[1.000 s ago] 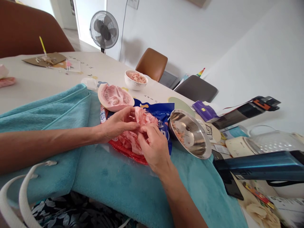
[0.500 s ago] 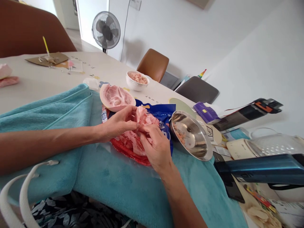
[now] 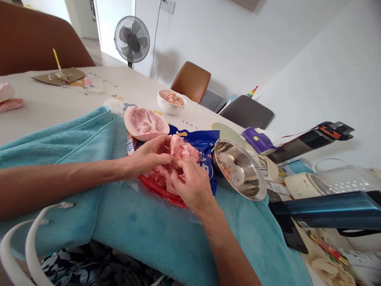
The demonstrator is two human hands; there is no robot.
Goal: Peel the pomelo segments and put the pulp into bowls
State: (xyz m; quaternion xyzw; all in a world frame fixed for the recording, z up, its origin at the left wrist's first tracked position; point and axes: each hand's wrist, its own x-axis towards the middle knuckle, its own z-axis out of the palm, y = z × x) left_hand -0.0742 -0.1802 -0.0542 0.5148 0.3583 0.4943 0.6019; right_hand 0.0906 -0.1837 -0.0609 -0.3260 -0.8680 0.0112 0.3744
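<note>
A lump of pink pomelo flesh (image 3: pixel 182 148) sits over a red and blue plastic bag (image 3: pixel 205 147) spread on a teal towel (image 3: pixel 139 222). My left hand (image 3: pixel 147 156) grips the lump from the left, fingers curled round it. Against its near side presses my right hand (image 3: pixel 192 183), fingers pinched into the flesh. Just behind the hands lies a halved pomelo rind (image 3: pixel 145 123), cut face up. To the right of the bag, a steel bowl (image 3: pixel 241 169) is tilted and holds a few pink bits.
A white bowl (image 3: pixel 171 101) of pink pieces stands further back on the table (image 3: pixel 59 103). Boxes, a dark blue device (image 3: pixel 324 208) and papers crowd the right side. Brown chairs (image 3: pixel 192 79) and a fan (image 3: pixel 132 36) stand beyond the table. A white bag handle (image 3: pixel 29 242) is at the lower left.
My right hand's fingers have shifted slightly upward into the pomelo flesh. The left hand holds its grip. The view has barely drifted.
</note>
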